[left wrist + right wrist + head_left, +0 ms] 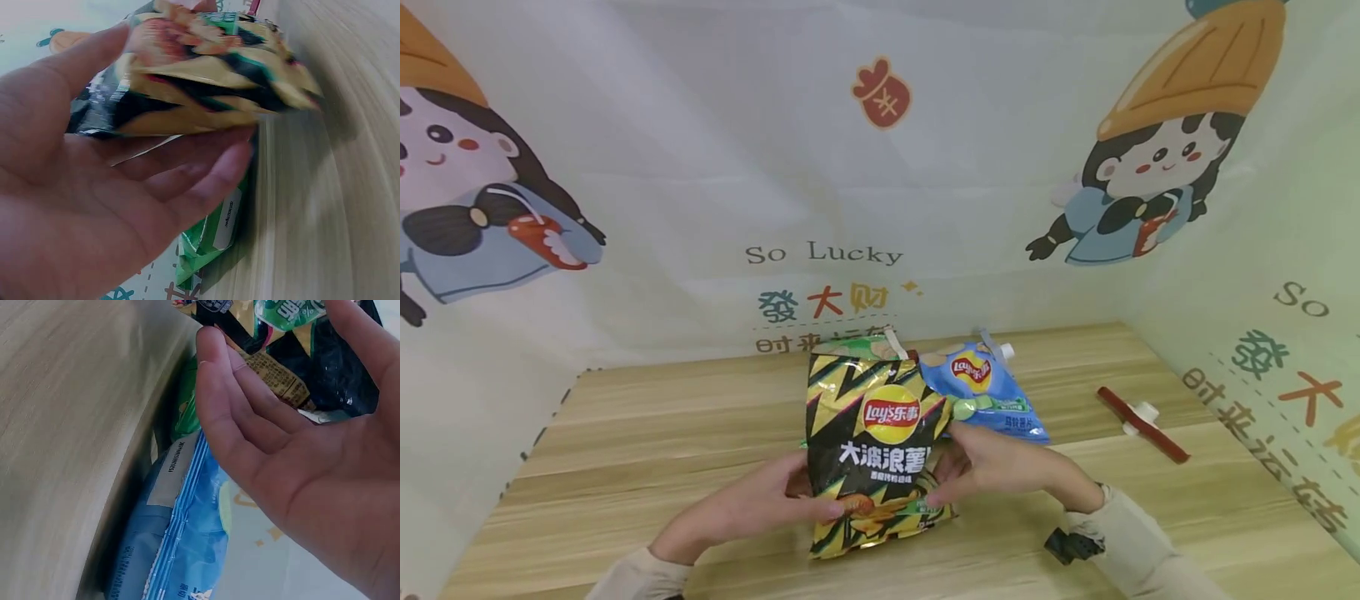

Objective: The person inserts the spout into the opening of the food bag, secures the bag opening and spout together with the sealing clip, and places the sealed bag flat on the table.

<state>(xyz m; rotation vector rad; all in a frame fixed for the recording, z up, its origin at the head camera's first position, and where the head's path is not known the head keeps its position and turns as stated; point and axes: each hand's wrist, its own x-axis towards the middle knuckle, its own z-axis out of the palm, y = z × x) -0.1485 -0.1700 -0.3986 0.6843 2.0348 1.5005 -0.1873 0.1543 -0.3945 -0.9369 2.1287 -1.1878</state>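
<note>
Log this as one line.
left hand: grips black-gold foil chip bag | right hand: grips same bag | long red clip: on woodgrain table

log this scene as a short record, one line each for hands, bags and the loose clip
left hand: grips black bag at left, thumb in front
right hand: grips black bag at right
blue bag: behind and right of black bag, clip at top
green bag: behind black bag, mostly hidden in head view
red clip: on table, far right
</note>
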